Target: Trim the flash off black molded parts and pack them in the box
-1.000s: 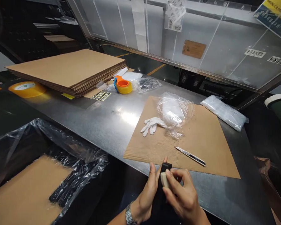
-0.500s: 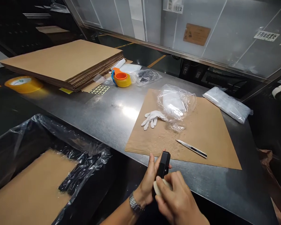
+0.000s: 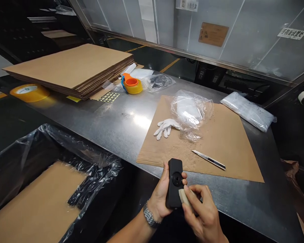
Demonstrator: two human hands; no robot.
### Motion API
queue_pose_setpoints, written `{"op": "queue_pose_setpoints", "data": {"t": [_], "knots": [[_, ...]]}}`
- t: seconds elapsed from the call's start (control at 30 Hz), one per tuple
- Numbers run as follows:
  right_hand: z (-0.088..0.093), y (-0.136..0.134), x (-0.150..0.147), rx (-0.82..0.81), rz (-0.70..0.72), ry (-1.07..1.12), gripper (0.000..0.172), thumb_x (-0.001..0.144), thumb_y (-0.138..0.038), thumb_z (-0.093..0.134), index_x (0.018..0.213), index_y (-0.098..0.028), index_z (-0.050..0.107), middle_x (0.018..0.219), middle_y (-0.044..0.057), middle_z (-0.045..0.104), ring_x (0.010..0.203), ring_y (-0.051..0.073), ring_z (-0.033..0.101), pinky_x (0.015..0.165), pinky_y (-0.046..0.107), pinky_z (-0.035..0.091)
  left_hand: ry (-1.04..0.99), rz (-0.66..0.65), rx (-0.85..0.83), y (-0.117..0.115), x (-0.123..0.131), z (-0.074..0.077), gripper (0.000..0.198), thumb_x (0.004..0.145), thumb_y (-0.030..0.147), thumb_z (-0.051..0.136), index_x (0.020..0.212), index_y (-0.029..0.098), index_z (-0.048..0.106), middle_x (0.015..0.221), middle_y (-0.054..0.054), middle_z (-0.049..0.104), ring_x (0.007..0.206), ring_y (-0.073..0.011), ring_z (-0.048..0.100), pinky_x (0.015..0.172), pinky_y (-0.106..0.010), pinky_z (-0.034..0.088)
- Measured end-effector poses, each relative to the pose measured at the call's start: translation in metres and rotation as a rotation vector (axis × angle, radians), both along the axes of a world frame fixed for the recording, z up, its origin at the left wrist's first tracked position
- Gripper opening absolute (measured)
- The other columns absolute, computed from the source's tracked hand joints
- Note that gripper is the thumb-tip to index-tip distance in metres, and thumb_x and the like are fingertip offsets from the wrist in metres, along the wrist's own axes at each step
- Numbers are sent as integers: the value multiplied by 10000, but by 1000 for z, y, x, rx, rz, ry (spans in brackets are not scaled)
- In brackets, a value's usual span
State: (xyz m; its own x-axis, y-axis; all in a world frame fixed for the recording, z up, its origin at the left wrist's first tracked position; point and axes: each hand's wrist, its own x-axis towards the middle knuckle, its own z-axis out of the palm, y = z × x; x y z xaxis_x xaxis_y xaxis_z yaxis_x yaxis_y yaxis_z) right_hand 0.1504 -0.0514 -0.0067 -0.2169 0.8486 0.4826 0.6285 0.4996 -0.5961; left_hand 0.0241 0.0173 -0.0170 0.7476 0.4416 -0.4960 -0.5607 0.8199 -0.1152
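In my left hand [image 3: 161,194] I hold a black rectangular device [image 3: 174,195] upright, its face with a round black ring turned toward me. The fingers wrap round its sides. My right hand [image 3: 201,211] pinches a pale beige pad [image 3: 185,199], like a sponge or a piece of felt, at the lower right edge of the device. Beyond my hands, a utility knife [image 3: 209,160] lies on a cardboard sheet [image 3: 225,135]. A white glove [image 3: 166,128] and a crumpled clear plastic bag [image 3: 191,111] rest on the same sheet.
A tall stack of cardboard sheets [image 3: 71,65] stands at the back left of the metal table [image 3: 108,123]. Near it are an orange tape dispenser [image 3: 132,84], a yellow tape roll [image 3: 29,92] and a sticker sheet [image 3: 108,97]. A bag-lined bin [image 3: 98,182] stands at left; a plastic-wrapped pack [image 3: 248,110] lies right.
The black device has turned from edge-on to show its ringed face. My right hand with the pad has shifted slightly right, from across the device to its lower right edge.
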Motion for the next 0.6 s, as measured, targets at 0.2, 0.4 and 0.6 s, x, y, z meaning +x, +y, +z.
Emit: {"op": "queue_pose_setpoints", "data": {"t": [0.2, 0.4, 0.6], "knots": [[-1, -3, -9, 245, 9, -71, 379, 760, -114, 545, 1137, -139, 573, 970, 100, 476, 856, 195, 500, 685, 330, 503, -29, 121, -185, 7, 1, 11, 552, 813, 633, 363, 722, 113, 522, 604, 9, 520, 575, -96, 554, 759, -276, 481], [-34, 20, 63, 178, -364, -282, 382, 815, -199, 554, 1197, -208, 546, 1006, 101, 522, 904, 216, 524, 738, 364, 481, 135, 179, 275, 4, -10, 21, 473, 797, 579, 477, 1002, 167, 582, 761, -18, 574, 624, -106, 541, 767, -323, 462], [-51, 84, 161, 31, -718, -382, 412, 854, -444, 436, 952, -119, 668, 863, 144, 537, 835, 270, 492, 737, 462, 439, 577, 76, 1149, -10, -23, 10, 705, 672, 367, 726, 1300, 234, 436, 890, -41, 571, 751, -146, 534, 727, -290, 434]]}}
